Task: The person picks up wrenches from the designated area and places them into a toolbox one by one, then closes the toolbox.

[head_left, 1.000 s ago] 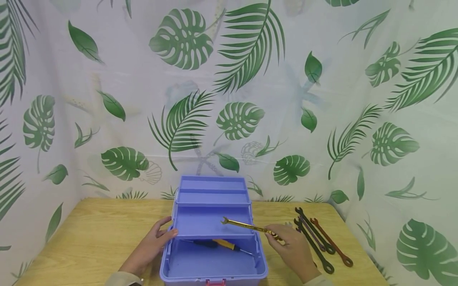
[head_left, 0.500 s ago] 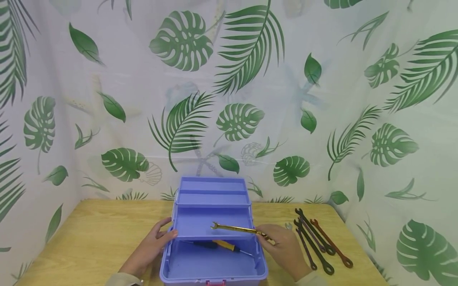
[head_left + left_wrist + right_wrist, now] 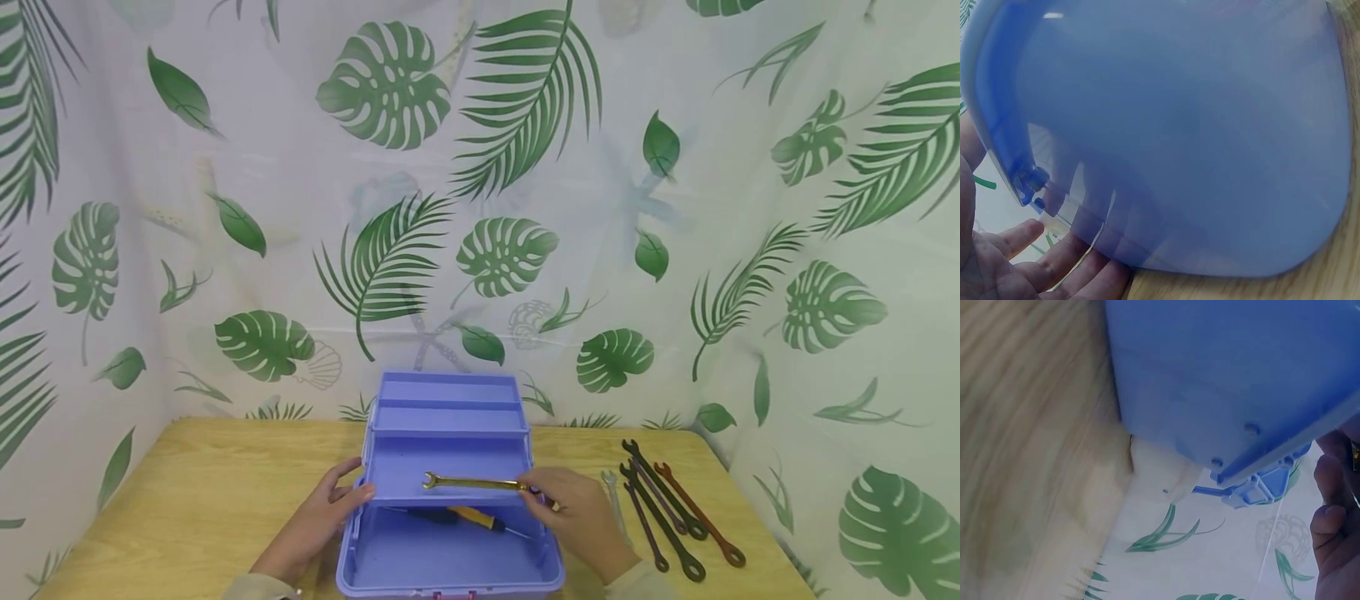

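gold wrench [image 3: 476, 482] is pinched by right fingers [image 3: 542, 477], left fingers [image 3: 341, 472] spread against toolbox [image 3: 450, 560].

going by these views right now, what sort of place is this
Probably a makeshift tabletop work corner, judging by the open blue plastic toolbox, the long metal wrenches beside it, and the white leaf-printed sheeting behind.

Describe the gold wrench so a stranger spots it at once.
On the wooden table, find the open blue toolbox and its lower raised tray. In the head view, the gold wrench shows against that tray, held in the right hand, open end pointing left. It alone is gold and held; the red wrench, silver wrench and dark wrenches lie to the right.
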A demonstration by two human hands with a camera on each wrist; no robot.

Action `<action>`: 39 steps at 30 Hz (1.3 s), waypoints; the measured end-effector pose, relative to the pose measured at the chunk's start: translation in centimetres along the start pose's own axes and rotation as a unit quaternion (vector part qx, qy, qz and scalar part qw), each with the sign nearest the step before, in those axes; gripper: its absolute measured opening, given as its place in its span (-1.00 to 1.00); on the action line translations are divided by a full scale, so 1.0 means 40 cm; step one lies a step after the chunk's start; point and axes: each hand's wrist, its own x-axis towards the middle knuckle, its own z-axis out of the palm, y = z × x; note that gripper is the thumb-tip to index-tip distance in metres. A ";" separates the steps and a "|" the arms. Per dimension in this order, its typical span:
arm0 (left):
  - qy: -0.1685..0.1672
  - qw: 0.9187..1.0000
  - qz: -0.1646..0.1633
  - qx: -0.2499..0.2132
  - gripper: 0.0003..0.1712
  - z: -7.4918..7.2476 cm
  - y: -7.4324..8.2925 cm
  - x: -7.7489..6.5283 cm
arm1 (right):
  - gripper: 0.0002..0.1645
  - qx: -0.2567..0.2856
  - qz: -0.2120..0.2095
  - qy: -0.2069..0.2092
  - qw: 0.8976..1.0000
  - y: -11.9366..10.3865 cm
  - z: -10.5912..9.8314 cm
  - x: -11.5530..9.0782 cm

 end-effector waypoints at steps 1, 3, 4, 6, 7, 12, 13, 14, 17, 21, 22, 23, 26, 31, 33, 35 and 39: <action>-0.001 1.000 0.001 -0.001 -0.10 -0.001 -0.001 0.000 | -0.69 0.005 0.000 -0.003 1.000 -0.002 0.004 0.003; -0.001 1.000 0.002 -0.005 -0.11 -0.002 -0.001 -0.001 | -0.70 0.013 -0.002 -0.007 1.000 -0.005 0.012 0.009; -0.001 1.000 0.001 -0.006 -0.12 -0.003 -0.003 -0.001 | -0.70 0.017 -0.004 -0.010 1.000 -0.007 0.016 0.012; -0.001 1.000 0.002 -0.010 -0.12 -0.003 -0.005 0.000 | -0.72 0.021 -0.006 -0.014 1.000 -0.010 0.022 0.019; -0.002 1.000 0.002 -0.011 -0.12 -0.003 -0.005 0.000 | -0.73 0.020 -0.007 -0.016 1.000 -0.012 0.024 0.022; -0.003 1.000 0.002 -0.009 -0.11 0.000 -0.006 0.002 | -0.76 0.008 -0.014 -0.025 1.000 -0.017 0.030 0.036; -0.003 1.000 0.000 -0.009 -0.11 0.000 -0.005 0.001 | -0.76 0.010 -0.015 -0.028 0.999 -0.017 0.031 0.039; -0.002 1.000 -0.003 -0.007 -0.12 0.000 -0.004 0.000 | -0.76 0.012 -0.015 -0.030 0.999 -0.017 0.032 0.042; -0.001 1.000 -0.005 -0.005 -0.12 0.000 -0.003 -0.002 | -0.78 0.016 -0.019 -0.037 0.999 -0.017 0.036 0.051; 0.003 1.000 -0.006 0.002 -0.10 -0.001 -0.002 0.000 | -0.79 0.017 -0.019 -0.045 0.999 -0.018 0.039 0.062; 0.004 1.000 -0.006 0.004 -0.09 -0.001 -0.001 0.000 | -0.79 0.018 -0.016 -0.048 0.999 -0.018 0.039 0.064; 0.005 1.000 -0.007 0.004 -0.09 -0.002 -0.001 0.000 | -0.80 0.019 -0.014 -0.050 0.998 -0.018 0.040 0.066; 0.004 1.000 -0.005 0.003 -0.09 -0.003 -0.001 0.000 | -0.81 0.020 -0.013 -0.056 0.998 -0.016 0.044 0.068; -0.003 1.000 0.000 -0.005 -0.11 -0.005 -0.006 0.001 | -0.81 0.011 -0.034 -0.061 0.997 -0.012 0.051 0.073; -0.005 1.000 0.001 -0.007 -0.11 -0.005 -0.009 0.002 | -0.82 0.007 -0.038 -0.068 0.997 -0.010 0.051 0.077; -0.003 1.000 0.003 -0.008 -0.12 -0.005 -0.012 0.003 | -0.84 0.009 -0.033 -0.082 0.996 -0.007 0.051 0.080; 0.004 1.000 -0.001 -0.004 -0.11 -0.004 -0.015 0.005 | -0.86 0.022 -0.015 -0.113 0.993 -0.003 0.046 0.085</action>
